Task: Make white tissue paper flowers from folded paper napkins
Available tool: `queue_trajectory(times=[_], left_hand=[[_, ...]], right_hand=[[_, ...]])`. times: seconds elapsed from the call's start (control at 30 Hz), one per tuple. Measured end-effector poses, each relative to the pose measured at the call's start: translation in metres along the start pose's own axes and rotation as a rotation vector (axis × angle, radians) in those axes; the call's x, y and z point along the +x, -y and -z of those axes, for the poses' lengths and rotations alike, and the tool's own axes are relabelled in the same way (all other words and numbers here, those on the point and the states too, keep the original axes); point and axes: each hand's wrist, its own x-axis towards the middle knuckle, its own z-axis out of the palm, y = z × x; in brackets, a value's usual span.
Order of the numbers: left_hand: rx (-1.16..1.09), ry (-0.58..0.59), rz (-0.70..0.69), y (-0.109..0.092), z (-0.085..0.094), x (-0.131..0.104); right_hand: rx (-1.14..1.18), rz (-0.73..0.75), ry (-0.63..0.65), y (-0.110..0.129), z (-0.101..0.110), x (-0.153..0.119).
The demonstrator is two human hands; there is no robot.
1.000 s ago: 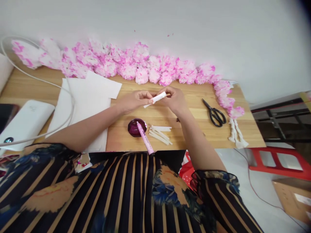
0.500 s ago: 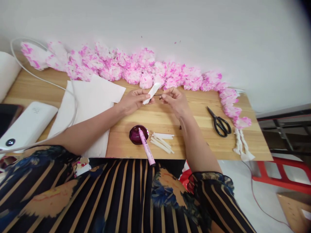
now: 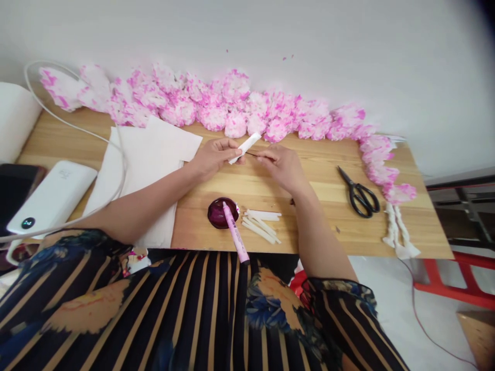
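In the head view, a light, wood-grained desk (image 3: 320, 178) stands against a plain pale wall (image 3: 348, 62); past its right end, a red frame (image 3: 460, 288) stands on a grey floor (image 3: 379, 288). Above the middle of the desk, the left hand (image 3: 217, 158) pinches a slim, folded white strip (image 3: 247, 146) held at a slant, and the right hand (image 3: 284, 166) pinches a thin dark strand (image 3: 251, 154) running toward it; whether that is wire or thread cannot be told. Ruffled pink-and-white flowers (image 3: 212, 117) line the back edge, turning down the right side to twisted white tails (image 3: 393, 221). Flat white sheets (image 3: 139, 159) overlap at left. Nearer the front, a smooth pink marker (image 3: 235, 232) leans across a glossy dark-purple dish (image 3: 216, 214), just beside narrow off-white sticks (image 3: 259, 231). Black-handled scissors (image 3: 363, 200) lie at right.
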Motion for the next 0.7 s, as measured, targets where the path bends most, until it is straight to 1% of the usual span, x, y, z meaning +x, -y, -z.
queue_trajectory(times=[0.1, 0.17, 0.33, 0.47, 0.57, 0.63, 0.7], left_hand=[[0.138, -0.052, -0.040, -0.001, 0.000, -0.001], [0.226, -0.095, -0.056, -0.003, 0.000, -0.001], [0.423, -0.159, -0.071, -0.004, 0.002, -0.001], [0.680, -0.182, -0.148, -0.002, 0.001, -0.003], [0.942, -0.133, -0.228, -0.002, 0.000, -0.005], [1.097, -0.056, -0.280, -0.002, -0.001, -0.006], [1.184, 0.033, -0.336, -0.002, -0.001, -0.006]], right_hand=[[-0.130, 0.008, -0.020, 0.004, 0.001, -0.002], [-0.177, 0.019, -0.046, 0.008, 0.001, -0.004], [-0.218, 0.077, -0.053, 0.015, -0.001, -0.008], [-0.213, 0.127, -0.029, 0.020, -0.002, -0.009], [-0.190, 0.172, -0.030, 0.023, -0.001, -0.009], [-0.164, 0.193, -0.032, 0.023, 0.000, -0.009], [-0.142, 0.183, -0.038, 0.022, 0.003, -0.008]])
